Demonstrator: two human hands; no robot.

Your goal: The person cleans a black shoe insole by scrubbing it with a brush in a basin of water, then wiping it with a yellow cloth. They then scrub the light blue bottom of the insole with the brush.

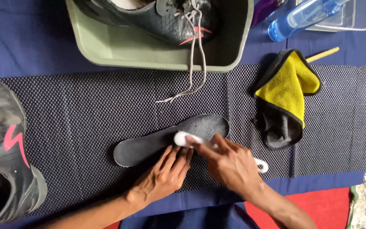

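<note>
A: Our fingers first: the left hand point(162, 176) lies flat, fingers released and pressing on the dark insole point(172, 140); the right hand point(229, 163) is clenched around a white brush point(187, 139), its head on the insole.

B: So the insole lies under our fingertips, lengthwise on the dotted mat point(85, 114).

A: Counting, largest down: one mat, one green tub point(106, 48), two black shoes, one in the tub point(157, 17) and one at the left point(5, 152), one yellow-and-grey cloth point(286, 99), one insole, one brush.

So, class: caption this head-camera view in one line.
Left hand steadies a dark insole while right hand scrubs it with a white brush.
</note>
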